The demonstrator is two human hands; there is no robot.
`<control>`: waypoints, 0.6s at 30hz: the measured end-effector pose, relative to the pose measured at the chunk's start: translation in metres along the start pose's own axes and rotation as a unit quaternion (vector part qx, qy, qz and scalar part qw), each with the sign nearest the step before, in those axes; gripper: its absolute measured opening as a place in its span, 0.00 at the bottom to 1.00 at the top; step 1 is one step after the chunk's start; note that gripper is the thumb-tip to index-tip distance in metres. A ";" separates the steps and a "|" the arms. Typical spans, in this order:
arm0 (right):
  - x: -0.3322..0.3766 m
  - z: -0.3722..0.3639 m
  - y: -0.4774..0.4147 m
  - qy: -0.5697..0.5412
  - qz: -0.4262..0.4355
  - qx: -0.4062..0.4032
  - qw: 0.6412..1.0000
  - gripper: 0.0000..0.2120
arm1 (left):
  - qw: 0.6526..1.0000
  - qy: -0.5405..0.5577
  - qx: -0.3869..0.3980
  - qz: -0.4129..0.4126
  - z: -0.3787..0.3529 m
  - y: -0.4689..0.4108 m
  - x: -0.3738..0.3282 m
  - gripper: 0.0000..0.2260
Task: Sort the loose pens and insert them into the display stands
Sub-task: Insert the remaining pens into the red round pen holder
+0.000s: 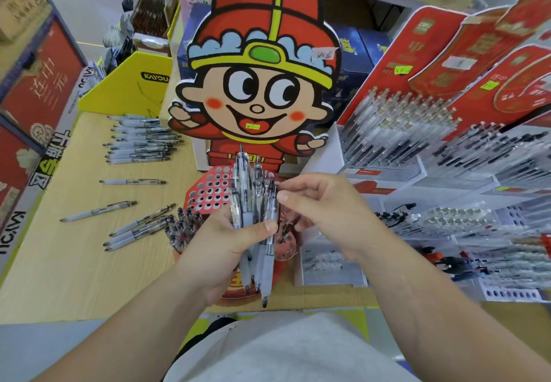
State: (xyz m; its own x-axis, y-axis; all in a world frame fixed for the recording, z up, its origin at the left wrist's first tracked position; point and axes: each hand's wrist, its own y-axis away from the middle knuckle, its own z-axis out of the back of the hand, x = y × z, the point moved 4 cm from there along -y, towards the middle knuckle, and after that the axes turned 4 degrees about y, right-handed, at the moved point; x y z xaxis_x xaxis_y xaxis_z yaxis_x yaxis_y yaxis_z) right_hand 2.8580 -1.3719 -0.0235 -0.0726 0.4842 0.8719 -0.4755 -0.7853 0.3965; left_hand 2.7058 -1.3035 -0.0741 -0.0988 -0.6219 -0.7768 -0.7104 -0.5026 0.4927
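Observation:
My left hand [222, 250] grips a bundle of several clear and white pens [253, 202], held upright above the red display stand [208, 190] with its grid of round holes. My right hand [322, 214] is at the bundle's right side, its thumb and forefinger pinching the rightmost pen near the top. A cluster of pens [183, 226] stands in the stand's lower left holes. Loose pens [140, 143] lie in a row on the wooden table [74, 262] at the left, with more loose pens [137, 229] closer to the stand.
A big cartoon cardboard figure [259, 83] rises behind the stand. A yellow box [128, 83] sits at the back left. Red-backed stands full of pens [402, 131] fill the right side. White pen trays [328, 262] lie right of the red stand.

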 end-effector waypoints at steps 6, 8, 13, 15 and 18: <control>-0.007 0.001 0.002 -0.014 -0.005 0.000 1.000 0.10 | 1.000 0.003 0.024 -0.012 -0.006 -0.004 -0.003 0.15; -0.009 -0.001 0.001 -0.013 -0.009 -0.008 1.000 0.12 | 1.000 -0.001 0.027 -0.011 -0.007 -0.005 -0.004 0.15; -0.011 0.004 0.000 -0.027 0.003 -0.048 0.998 0.09 | 1.000 0.002 0.027 -0.009 -0.007 -0.004 -0.005 0.09; -0.010 0.011 -0.001 -0.044 0.007 -0.074 0.996 0.07 | 1.000 0.001 0.016 -0.007 -0.005 -0.005 -0.004 0.06; -0.009 0.015 -0.002 -0.062 -0.001 -0.072 0.995 0.06 | 1.000 -0.015 0.018 -0.010 -0.004 -0.006 -0.006 0.06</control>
State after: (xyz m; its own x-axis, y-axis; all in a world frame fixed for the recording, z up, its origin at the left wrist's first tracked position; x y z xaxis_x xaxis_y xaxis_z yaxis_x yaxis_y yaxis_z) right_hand 2.8729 -1.3808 -0.0276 0.0333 0.4268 0.9037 -0.5962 -0.7172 0.3607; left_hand 2.7131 -1.2991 -0.0709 -0.1040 -0.5930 -0.7985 -0.7375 -0.4927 0.4619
